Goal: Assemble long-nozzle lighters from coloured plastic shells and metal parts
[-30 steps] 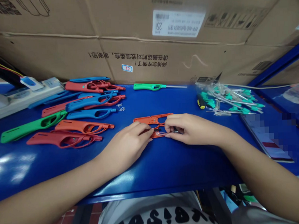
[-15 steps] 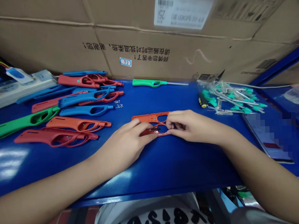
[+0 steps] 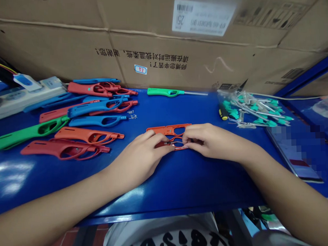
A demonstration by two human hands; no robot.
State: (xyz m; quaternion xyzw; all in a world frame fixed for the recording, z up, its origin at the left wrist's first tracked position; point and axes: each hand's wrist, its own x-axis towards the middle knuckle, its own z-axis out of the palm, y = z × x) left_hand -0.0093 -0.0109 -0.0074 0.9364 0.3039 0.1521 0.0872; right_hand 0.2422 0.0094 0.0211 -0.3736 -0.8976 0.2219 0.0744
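Observation:
An orange lighter shell (image 3: 168,130) lies flat on the blue table (image 3: 182,176) in the middle. My left hand (image 3: 143,157) presses on its near left part with fingers curled together. My right hand (image 3: 211,141) pinches the shell's right end, where a thin metal piece shows between the fingertips. Most of the shell's lower half is hidden under both hands.
Several red, orange, blue and green lighter shells (image 3: 80,118) lie in a heap at the left. A finished green lighter (image 3: 171,92) lies at the back. A clear bag of green-tipped metal tubes (image 3: 253,109) sits at the right, a phone (image 3: 296,150) beside it. Cardboard boxes (image 3: 161,40) wall the back.
My fingers have shifted a little closer together on the orange shell. The head view has drifted slightly. Nothing else has moved.

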